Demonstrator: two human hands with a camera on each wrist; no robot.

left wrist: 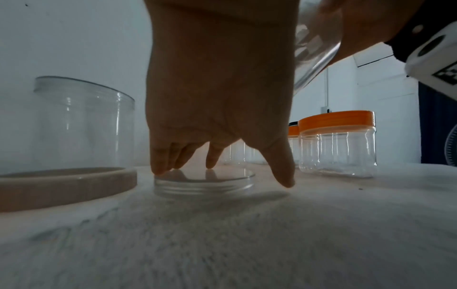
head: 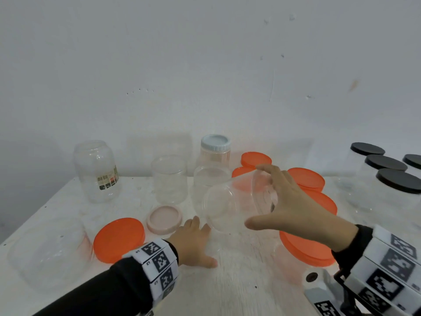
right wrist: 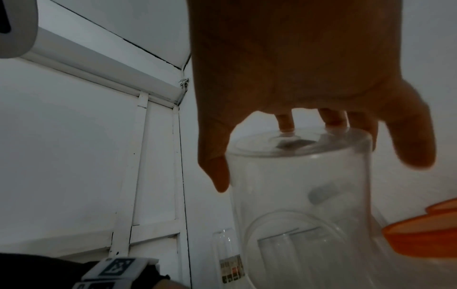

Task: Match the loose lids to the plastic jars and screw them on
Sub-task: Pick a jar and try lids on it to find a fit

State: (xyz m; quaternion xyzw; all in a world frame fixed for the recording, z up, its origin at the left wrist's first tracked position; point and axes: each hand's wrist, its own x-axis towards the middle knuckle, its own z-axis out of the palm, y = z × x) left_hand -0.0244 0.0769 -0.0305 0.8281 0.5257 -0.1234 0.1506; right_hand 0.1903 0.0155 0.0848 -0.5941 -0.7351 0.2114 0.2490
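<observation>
The left hand (left wrist: 217, 93) rests its fingertips on a clear lid (left wrist: 204, 183) lying on the table (head: 239, 281), not yet gripping. It should pinch the rim first. The right hand (head: 293, 201) grasps a tilted clear jar (head: 239, 201) by its base. Only the left wrist view shows the lid clearly.

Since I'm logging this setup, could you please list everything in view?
Lidless clear plastic jars: four, back and front left.
Tilted clear plastic jar: one, held, centre.
Flat clear plastic lid: one, centre front.
Round pink lid: one, centre left.
Loose orange lid: one, front left.
Orange-lidded jars: about five, right.
Black-lidded jars: four, far right.
Pale-blue-lidded jar: one, back centre.
White table: one, beneath everything.
Left hand: fingertips on the clear lid.
Right hand: grips the tilted jar.
</observation>
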